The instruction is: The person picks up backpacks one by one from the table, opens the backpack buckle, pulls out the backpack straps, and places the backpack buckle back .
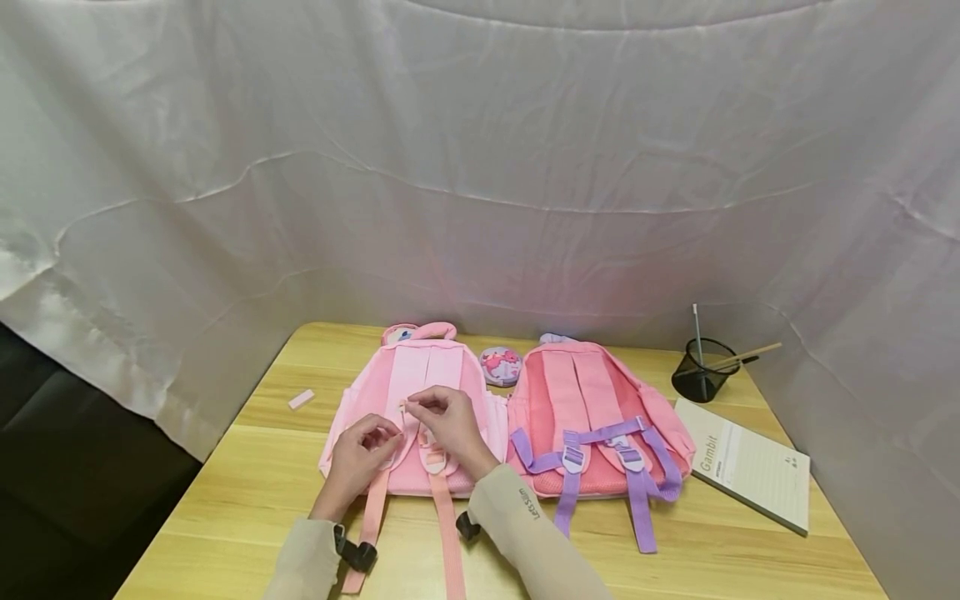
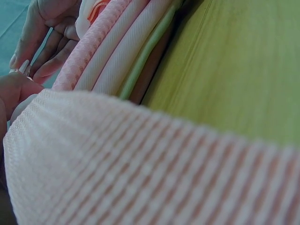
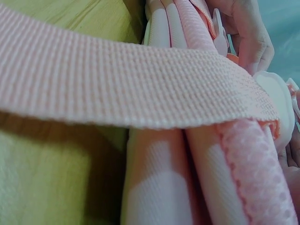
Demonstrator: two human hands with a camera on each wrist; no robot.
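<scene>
A light pink backpack point(image 1: 408, 367) lies on the table with its back panel and shoulder straps facing up. My right hand point(image 1: 450, 421) is over its middle, thumb and forefinger pinching a small pale buckle point(image 1: 402, 405). To its left, my left hand point(image 1: 363, 454) has thumb and forefinger together at the backpack's strap; what lies between those fingertips is mostly hidden. In the left wrist view, white buckle parts point(image 2: 24, 66) show between the fingers of the two hands. A peach webbing strap point(image 3: 140, 84) crosses the right wrist view, beside a white strap adjuster point(image 3: 276, 101).
A darker pink backpack point(image 1: 581, 375) with purple straps point(image 1: 637, 500) lies to the right. Beyond it are a notepad point(image 1: 750, 467) and a black mesh pen holder point(image 1: 697, 383). A small pink block point(image 1: 302, 399) lies at the left. Grey curtain point(image 1: 480, 167) hangs behind the table.
</scene>
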